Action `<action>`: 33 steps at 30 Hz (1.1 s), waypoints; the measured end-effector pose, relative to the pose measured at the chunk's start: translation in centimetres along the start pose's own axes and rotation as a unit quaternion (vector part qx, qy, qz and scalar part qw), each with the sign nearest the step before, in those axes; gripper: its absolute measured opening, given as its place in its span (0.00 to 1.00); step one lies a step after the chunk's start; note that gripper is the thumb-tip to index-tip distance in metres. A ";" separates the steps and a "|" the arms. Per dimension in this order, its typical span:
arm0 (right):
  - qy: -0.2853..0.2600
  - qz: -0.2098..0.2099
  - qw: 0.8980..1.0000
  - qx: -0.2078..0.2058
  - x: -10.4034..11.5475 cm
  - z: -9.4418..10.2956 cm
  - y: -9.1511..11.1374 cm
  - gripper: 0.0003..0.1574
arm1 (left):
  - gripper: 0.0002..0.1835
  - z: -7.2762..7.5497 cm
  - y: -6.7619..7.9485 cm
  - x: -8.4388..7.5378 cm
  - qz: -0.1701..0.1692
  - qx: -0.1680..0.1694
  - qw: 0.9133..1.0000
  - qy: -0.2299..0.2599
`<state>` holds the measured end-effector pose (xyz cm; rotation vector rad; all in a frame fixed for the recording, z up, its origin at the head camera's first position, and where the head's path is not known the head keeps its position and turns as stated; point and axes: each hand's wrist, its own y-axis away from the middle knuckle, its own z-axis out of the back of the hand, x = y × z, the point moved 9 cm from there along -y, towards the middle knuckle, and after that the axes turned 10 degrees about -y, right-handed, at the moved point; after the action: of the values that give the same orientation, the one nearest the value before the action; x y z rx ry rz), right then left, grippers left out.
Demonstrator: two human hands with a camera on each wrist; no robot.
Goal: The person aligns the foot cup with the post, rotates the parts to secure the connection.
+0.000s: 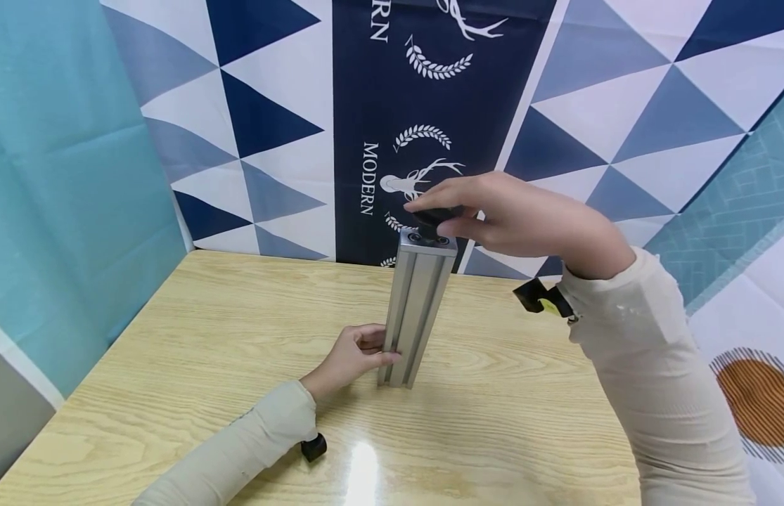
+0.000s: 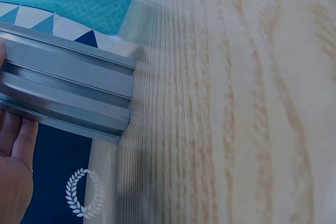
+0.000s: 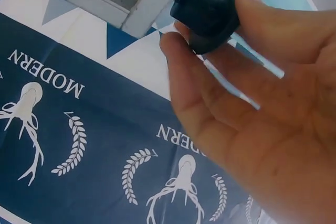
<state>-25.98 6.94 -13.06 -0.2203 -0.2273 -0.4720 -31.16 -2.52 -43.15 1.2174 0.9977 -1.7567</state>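
Observation:
An aluminium extrusion profile [image 1: 419, 302] with grooved sides stands upright on the wooden table. Around its lower part, my left hand [image 1: 349, 360] grips it, thumb on the near face. The left wrist view shows the grooved profile [image 2: 68, 77] meeting the tabletop, with part of the left hand [image 2: 16, 166] on it. At the top end, my right hand [image 1: 521, 214] holds a black round knob-like part with a wide flange [image 3: 205, 11] between thumb and fingers. In the right wrist view this part sits beside the profile's end [image 3: 152, 3]; whether it is fastened there I cannot tell.
The light wooden table [image 1: 512, 407] spreads around the profile. Behind it hangs a patterned cloth [image 1: 278, 140] with triangles and deer heads, and a teal curtain [image 1: 56, 176] closes the left side. Small black devices are strapped under both wrists.

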 end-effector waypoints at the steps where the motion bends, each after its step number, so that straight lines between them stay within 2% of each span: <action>1: 0.005 -0.015 1.000 -0.013 -0.1 0.1 -0.1 0.24 | 0.28 0.0 0.0 0.0 -0.002 0.000 1.000 0.000; 5: 0.005 -0.106 0.991 -0.083 -1.1 0.8 -0.1 0.21 | 0.28 -0.1 -0.1 -0.1 -0.004 0.002 1.000 0.003; 9: 0.010 -0.180 0.968 -0.174 -2.0 1.2 0.3 0.24 | 0.28 -0.2 -0.1 -0.1 0.001 0.003 1.000 0.008; 14: 0.033 -0.217 0.941 -0.256 -2.3 1.0 0.7 0.31 | 0.27 -0.1 0.0 -0.2 0.001 0.001 1.000 0.012; 19: 0.042 -0.233 0.932 -0.276 -2.4 0.6 0.8 0.33 | 0.26 0.0 0.0 -0.2 -0.002 -0.001 1.000 0.012; 24: 0.046 -0.241 0.931 -0.271 -2.3 0.3 0.7 0.34 | 0.26 0.1 0.0 -0.1 -0.001 -0.003 1.000 0.013; 27: 0.049 -0.246 0.935 -0.250 -2.1 0.2 0.8 0.36 | 0.26 0.0 0.1 -0.1 -0.001 -0.001 1.000 0.016; 30: 0.044 -0.235 0.948 -0.209 -1.9 0.2 0.9 0.35 | 0.26 0.0 0.1 -0.2 -0.003 -0.001 1.000 0.013; 33: 0.034 -0.185 0.973 -0.130 -1.4 -0.1 0.7 0.33 | 0.26 -0.1 0.1 -0.1 0.001 -0.003 1.000 0.010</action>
<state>-26.83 8.14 -13.60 -0.4214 -0.1387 -0.8804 -31.04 -2.44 -43.06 1.2342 1.0132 -1.7425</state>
